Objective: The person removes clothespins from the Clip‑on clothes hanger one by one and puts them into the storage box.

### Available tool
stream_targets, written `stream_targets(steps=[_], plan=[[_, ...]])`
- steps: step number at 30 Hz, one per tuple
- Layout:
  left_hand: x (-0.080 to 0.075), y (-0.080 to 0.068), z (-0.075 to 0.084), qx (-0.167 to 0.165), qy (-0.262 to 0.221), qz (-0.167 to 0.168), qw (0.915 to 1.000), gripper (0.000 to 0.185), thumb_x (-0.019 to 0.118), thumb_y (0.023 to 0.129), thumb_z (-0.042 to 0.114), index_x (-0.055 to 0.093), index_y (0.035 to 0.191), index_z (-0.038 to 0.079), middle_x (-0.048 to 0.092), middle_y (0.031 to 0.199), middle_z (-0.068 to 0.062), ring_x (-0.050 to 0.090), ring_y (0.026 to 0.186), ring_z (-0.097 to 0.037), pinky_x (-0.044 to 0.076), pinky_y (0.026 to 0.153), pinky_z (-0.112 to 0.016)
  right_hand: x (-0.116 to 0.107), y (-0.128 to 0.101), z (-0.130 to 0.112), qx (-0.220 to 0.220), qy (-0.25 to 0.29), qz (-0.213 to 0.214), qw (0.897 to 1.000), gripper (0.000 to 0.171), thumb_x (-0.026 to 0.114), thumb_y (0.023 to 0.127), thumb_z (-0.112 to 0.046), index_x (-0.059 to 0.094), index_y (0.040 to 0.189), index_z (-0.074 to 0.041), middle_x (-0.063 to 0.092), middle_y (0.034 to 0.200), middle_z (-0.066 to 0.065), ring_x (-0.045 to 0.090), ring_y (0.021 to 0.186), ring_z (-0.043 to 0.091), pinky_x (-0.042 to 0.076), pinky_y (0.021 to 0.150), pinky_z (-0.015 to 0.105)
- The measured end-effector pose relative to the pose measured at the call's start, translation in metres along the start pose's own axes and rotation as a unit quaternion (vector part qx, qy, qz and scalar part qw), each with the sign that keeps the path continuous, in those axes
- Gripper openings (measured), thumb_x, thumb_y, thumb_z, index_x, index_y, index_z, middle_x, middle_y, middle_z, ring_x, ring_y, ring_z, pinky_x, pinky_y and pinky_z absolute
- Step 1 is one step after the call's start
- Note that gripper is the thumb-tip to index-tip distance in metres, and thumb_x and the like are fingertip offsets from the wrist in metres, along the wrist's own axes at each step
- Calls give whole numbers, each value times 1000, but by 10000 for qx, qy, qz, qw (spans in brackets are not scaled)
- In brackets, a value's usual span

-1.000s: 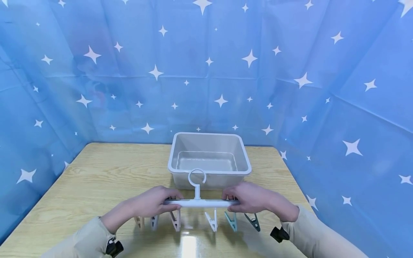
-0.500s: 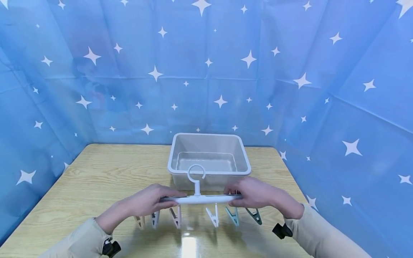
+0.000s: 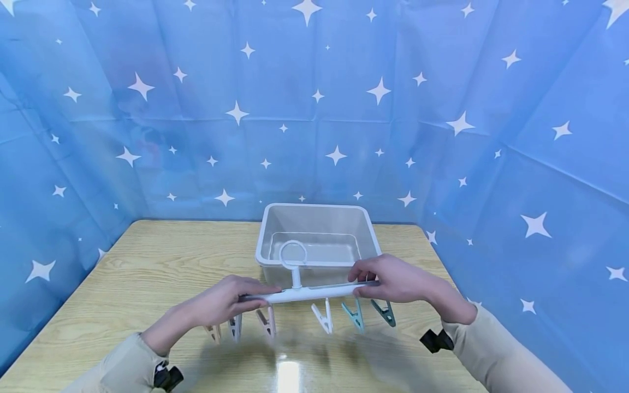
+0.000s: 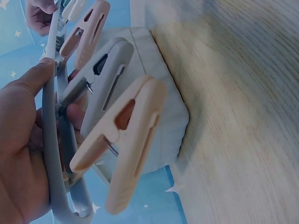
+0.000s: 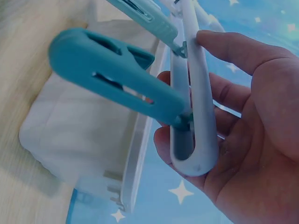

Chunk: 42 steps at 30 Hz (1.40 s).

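Note:
A white clip hanger (image 3: 309,294) is held off the table, its bar tilted slightly up to the right. My left hand (image 3: 223,299) grips the bar's left end, thumb on the near side. The right end is held by my right hand (image 3: 395,278), with thumb and fingers on opposite sides. From the left half hang a peach clip (image 4: 124,144), a grey clip (image 4: 100,79) and a pink clip (image 4: 86,35). A white clip (image 3: 324,317), a light teal clip (image 5: 147,18) and a dark teal clip (image 5: 117,77) hang from the right half. The hook stem (image 3: 296,277) points up.
Behind the hanger a grey plastic basin (image 3: 319,207) stands on the wooden table (image 3: 182,256), with nothing seen inside. Blue star-patterned cloth (image 3: 314,120) encloses the back and sides. Black devices (image 3: 436,341) sit on both sleeves.
Both hands have lifted the hanger and shifted it slightly toward the basin. Its right end has risen more, tilting the bar. The clips have come up with it.

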State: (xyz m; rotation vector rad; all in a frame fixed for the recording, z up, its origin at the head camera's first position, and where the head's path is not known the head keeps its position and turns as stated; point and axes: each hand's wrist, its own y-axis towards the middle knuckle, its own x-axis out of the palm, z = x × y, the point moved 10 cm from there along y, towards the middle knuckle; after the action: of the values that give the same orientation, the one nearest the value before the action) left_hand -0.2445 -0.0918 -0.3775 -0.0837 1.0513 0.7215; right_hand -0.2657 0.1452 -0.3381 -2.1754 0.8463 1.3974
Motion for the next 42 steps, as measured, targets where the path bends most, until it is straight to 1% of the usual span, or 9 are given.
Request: stream_targets(steps=[1, 7, 13, 16, 22, 30, 37, 39, 42], plan=[[-1, 0, 0, 15, 5, 36, 10000, 40, 56, 103, 30, 60, 139, 15, 72, 121, 4, 59, 77, 4, 50, 74, -21, -2, 0, 1, 15, 31, 10, 10000, 18, 66, 97, -33, 67, 111, -21, 70, 93, -12, 63, 79, -1, 52, 69, 21], [-8, -1, -4, -86, -20, 158, 9998, 38, 58, 102, 30, 61, 139, 20, 72, 99, 10, 54, 70, 4, 48, 66, -19, -9, -1, 5, 115, 198, 23, 9997, 20, 65, 97, -36, 67, 112, -21, 72, 95, -10, 62, 75, 1, 51, 66, 21], [-16, -4, -6, -68, 54, 359, 9993, 36, 59, 101, 27, 63, 137, 21, 69, 91, 11, 47, 66, 4, 45, 59, -17, -14, 0, 10, 150, 277, 124, 9994, 22, 65, 97, -38, 66, 112, -22, 71, 94, -12, 59, 71, 0, 49, 63, 21], [-20, -5, -7, -79, 106, 437, 9990, 36, 59, 102, 26, 63, 137, 21, 69, 91, 9, 47, 67, 4, 45, 60, -18, -18, 1, 12, 160, 303, 231, 9991, 21, 65, 97, -37, 66, 113, -23, 70, 93, -13, 58, 69, 1, 48, 63, 22], [-26, -6, -11, -188, 190, 545, 9982, 36, 60, 101, 27, 63, 137, 22, 69, 93, 10, 47, 66, 4, 44, 57, -18, -26, 3, 14, 176, 317, 401, 9985, 19, 65, 97, -37, 66, 113, -26, 69, 93, -15, 56, 72, 3, 47, 66, 23], [-35, -6, -11, -162, 253, 683, 9972, 37, 61, 101, 24, 62, 137, 24, 68, 97, 13, 48, 67, 3, 45, 58, -18, -35, 2, 16, 190, 398, 580, 9973, 20, 64, 97, -42, 66, 113, -30, 67, 90, -15, 54, 69, 5, 46, 65, 24], [-43, -8, -13, -272, 286, 856, 9955, 38, 62, 100, 23, 62, 138, 27, 68, 99, 15, 49, 66, 3, 46, 57, -19, -38, 3, 23, 443, 755, 677, 9939, 24, 63, 98, -41, 62, 118, -29, 64, 89, -7, 45, 57, 8, 42, 56, 24], [-46, -9, -14, -257, 260, 913, 9951, 38, 62, 100, 22, 62, 138, 27, 68, 98, 15, 50, 66, 3, 46, 57, -19, -40, 3, 27, 549, 887, 760, 9916, 26, 64, 98, -40, 61, 121, -29, 64, 89, -5, 48, 57, 9, 42, 55, 24], [-50, -9, -13, -216, 282, 1010, 9943, 38, 63, 99, 20, 63, 137, 25, 68, 98, 15, 51, 69, 3, 48, 59, -20, -44, 4, 31, 602, 1130, 913, 9876, 31, 65, 98, -36, 59, 127, -27, 64, 91, -2, 53, 63, 11, 44, 57, 25]])
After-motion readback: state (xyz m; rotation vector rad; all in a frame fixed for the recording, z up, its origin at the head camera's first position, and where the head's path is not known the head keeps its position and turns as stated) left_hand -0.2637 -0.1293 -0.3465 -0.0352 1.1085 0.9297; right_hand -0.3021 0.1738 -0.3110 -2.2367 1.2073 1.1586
